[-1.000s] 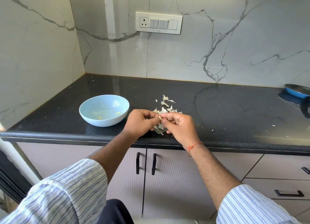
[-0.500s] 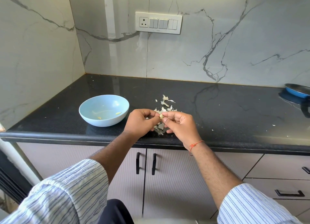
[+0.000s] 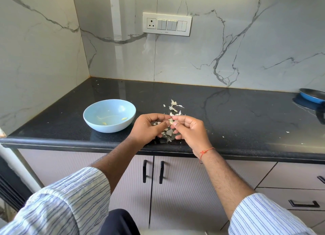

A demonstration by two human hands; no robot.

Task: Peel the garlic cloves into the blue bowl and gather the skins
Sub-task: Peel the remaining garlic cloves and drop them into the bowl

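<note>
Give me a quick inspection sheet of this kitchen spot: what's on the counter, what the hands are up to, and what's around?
Surface: black countertop, glossy, dotted with small white flecks.
Job's things: blue bowl holds two peeled cloves; garlic clove is pinched between both hands; garlic skins lie piled under and behind the hands.
Clutter: blue pan at the far right edge.
Grips: left hand and right hand both pinch the clove, above the skins.
Cables: nothing seen.
Surroundings: marble wall with switch panel; cabinet doors and drawers below.
</note>
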